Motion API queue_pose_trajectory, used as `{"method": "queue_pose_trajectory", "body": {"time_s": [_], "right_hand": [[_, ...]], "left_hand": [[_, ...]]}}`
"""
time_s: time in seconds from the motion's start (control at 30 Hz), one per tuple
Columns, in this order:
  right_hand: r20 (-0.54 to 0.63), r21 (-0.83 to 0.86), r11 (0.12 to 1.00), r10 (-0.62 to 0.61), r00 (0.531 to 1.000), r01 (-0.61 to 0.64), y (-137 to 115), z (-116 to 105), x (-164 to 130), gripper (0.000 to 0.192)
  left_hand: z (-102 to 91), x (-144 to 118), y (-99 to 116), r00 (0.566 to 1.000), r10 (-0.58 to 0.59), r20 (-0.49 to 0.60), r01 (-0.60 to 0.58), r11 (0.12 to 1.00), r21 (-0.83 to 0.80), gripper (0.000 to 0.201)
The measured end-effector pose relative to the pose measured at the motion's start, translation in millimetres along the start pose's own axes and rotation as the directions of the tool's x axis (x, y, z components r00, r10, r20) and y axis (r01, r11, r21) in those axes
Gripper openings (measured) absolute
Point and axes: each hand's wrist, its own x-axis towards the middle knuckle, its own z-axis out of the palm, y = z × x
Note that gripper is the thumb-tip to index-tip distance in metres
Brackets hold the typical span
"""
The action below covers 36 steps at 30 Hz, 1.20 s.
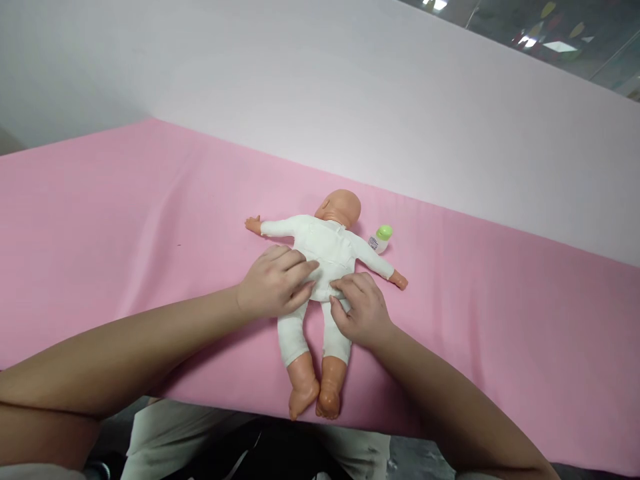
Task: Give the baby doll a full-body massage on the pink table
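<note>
A baby doll [325,243] with a white cloth body lies face down, its bald head turned away and its arms spread wide. Over the left side of its lower back rests my left hand [277,281], the fingers bent and the thumb held apart from the index finger. My right hand [363,308] is at the right side of the lower back, with its fingertips on the cloth and a small gap between thumb and index finger. Neither hand visibly grips anything. Beyond the doll's right-hand arm lies a small clear bottle [381,239] with a green cap, tilted.
The doll lies on a pink padded surface [525,320] with some creases. A white wall [310,87] runs along its back edge, with glass [550,40] above at the upper right. My lap [175,433] is below the front edge.
</note>
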Motion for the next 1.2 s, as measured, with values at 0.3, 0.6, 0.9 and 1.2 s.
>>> {"method": "queue_pose_trajectory", "body": {"time_s": [0.3,0.6,0.9,1.2], "right_hand": [[0.105,0.149,0.989,-0.007,0.994,-0.009,13.9,1.3,4.5,0.017],[-0.083,0.091,0.992,-0.080,0.993,0.088,8.5,-1.6,4.1,0.016],[0.102,0.134,0.987,0.070,0.992,-0.083,14.9,0.4,9.9,0.008],[-0.035,0.095,0.995,0.032,0.999,-0.029,7.6,-2.1,8.5,0.010]], "left_hand": [[7.1,8.1,23.8,0.982,0.104,0.159,-0.086,0.989,-0.117,0.020],[-0.3,7.9,17.4,0.970,0.206,-0.130,-0.214,0.975,-0.059,0.018],[7.5,8.4,12.7,0.986,0.044,0.160,-0.006,0.973,-0.230,0.026],[2.6,9.4,16.4,0.985,0.125,-0.123,-0.149,0.965,-0.217,0.015]]}}
